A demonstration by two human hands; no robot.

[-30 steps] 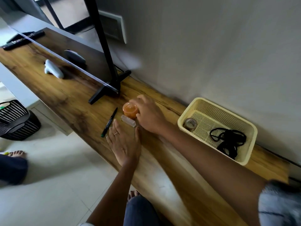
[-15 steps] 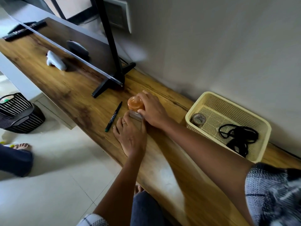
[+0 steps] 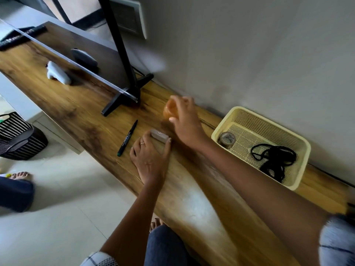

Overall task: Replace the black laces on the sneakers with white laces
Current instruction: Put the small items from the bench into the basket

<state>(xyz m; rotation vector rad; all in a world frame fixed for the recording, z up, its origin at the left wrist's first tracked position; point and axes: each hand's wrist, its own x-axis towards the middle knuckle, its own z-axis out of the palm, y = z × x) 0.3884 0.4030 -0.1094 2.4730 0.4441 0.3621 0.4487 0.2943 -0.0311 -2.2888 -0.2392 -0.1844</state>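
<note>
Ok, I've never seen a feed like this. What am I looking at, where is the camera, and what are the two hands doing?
There is no machine here: a person works with bare hands, and a single wide-angle camera on their head looks down over their arms. The long wooden shelf runs along a wall. The left hand rests on the shelf and pinches a small pale block between fingers and thumb. The right hand grips a small orange jar, which is blurred by motion. Between the hands and the black stand lies a black marker. To the right sits a yellow basket holding a tangle of black laces and a tape roll. No sneakers or white laces are in view.
</note>
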